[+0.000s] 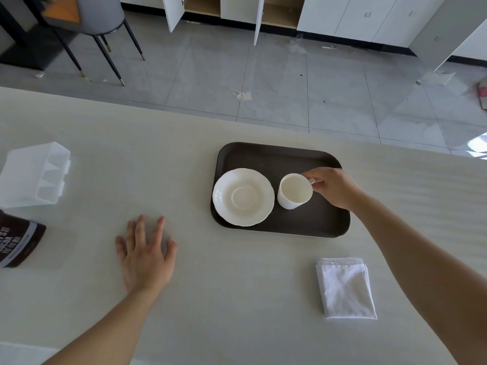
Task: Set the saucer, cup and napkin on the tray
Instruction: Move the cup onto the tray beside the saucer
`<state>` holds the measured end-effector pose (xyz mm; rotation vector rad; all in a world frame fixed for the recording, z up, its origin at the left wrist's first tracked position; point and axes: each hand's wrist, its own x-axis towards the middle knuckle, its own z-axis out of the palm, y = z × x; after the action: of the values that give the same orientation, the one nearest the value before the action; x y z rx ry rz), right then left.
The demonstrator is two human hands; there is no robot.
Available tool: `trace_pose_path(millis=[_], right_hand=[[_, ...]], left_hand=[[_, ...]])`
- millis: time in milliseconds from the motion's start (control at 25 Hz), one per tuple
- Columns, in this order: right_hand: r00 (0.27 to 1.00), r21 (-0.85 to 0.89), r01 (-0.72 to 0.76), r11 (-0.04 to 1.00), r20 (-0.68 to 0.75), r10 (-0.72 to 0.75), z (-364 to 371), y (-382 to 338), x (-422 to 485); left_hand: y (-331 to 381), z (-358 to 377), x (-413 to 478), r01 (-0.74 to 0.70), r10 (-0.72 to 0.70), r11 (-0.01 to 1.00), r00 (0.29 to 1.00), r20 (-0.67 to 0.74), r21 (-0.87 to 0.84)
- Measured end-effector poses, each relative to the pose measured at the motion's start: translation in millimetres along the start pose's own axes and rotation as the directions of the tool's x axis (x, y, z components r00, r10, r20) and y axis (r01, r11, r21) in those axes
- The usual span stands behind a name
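Note:
A dark brown tray (316, 222) lies on the pale table. On its left part rests a white scalloped saucer (243, 197), its left rim reaching the tray's edge. A white cup (294, 191) stands on the tray just right of the saucer, beside it and not on it. My right hand (333, 189) grips the cup at its handle on the right side. My left hand (146, 255) lies flat on the table, fingers spread, holding nothing. A folded white napkin (346, 288) sits on the table in front of the tray's right corner.
A clear plastic container (34, 175) stands at the table's left edge, with a dark brown cocoa pouch (18, 241) in front of it. The table's far edge runs just behind the tray; beyond it are grey floor, a chair and cabinets.

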<state>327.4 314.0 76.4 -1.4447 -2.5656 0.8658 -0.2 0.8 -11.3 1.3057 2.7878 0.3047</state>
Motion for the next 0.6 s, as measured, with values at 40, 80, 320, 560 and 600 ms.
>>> trace_pose_path(millis=[40, 80, 320, 560, 600], right_hand=[[1.0, 0.013, -0.018, 1.0, -0.016, 0.018, -1, -1, -4], [0.998, 0.036, -0.045, 0.998, -0.048, 0.047, -2, -2, -10], [0.944, 0.121, -0.189, 0.974, -0.252, 0.215, 2, 9, -102], [0.846, -0.058, -0.526, 0.848, -0.135, 0.516, 29, 27, -185], [0.816, -0.098, -0.576, 0.811, -0.118, 0.566, 33, 29, -192]], left_hand=[[0, 0, 0, 0.001, -0.001, 1.0, 1.0, -0.001, -0.001], [-1, 0, 0, 0.001, -0.001, 1.0, 1.0, -0.004, -0.003], [-3, 3, 0, -0.001, 0.0, 1.0, 1.0, -0.021, -0.011], [-2, 3, 0, -0.002, 0.002, 1.0, 1.0, -0.009, -0.03], [-3, 3, 0, -0.002, 0.002, 0.999, 1.0, -0.006, -0.034]])
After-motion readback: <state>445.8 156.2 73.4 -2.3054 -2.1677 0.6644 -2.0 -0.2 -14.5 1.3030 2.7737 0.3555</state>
